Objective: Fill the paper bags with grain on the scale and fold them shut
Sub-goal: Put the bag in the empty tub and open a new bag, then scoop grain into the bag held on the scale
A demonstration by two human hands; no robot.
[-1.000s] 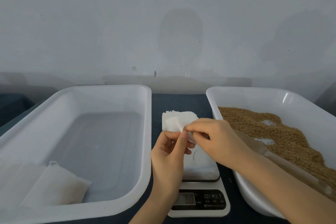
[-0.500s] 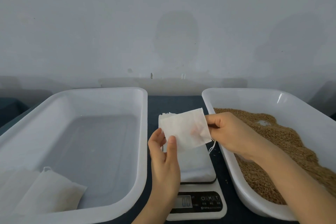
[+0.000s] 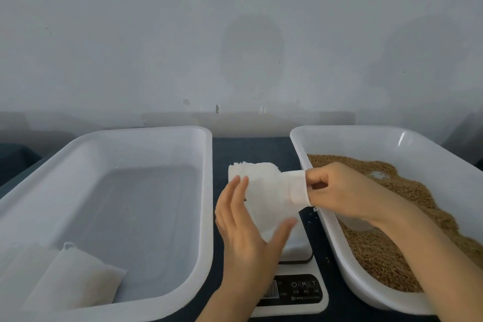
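Observation:
A white empty paper bag (image 3: 271, 198) hangs above the kitchen scale (image 3: 295, 287). My right hand (image 3: 337, 191) pinches its folded top edge at the right. My left hand (image 3: 245, 222) lies behind and under the bag with straight fingers and the thumb against its lower edge. More flat white bags (image 3: 248, 167) are stacked at the far end of the scale. Brown grain (image 3: 386, 238) fills the white tray (image 3: 352, 277) on the right. A filled, closed bag (image 3: 78, 280) lies in the near left corner of the left white tray (image 3: 203, 191).
The two trays flank the scale on a dark tabletop (image 3: 251, 149), which ends at a grey wall (image 3: 235, 47). A few loose grains (image 3: 326, 259) lie on the tabletop between scale and grain tray.
My right hand has turned the bag and pulled its top edge rightward toward the grain tray. My left hand has let go of its pinch and spread its fingers under the bag.

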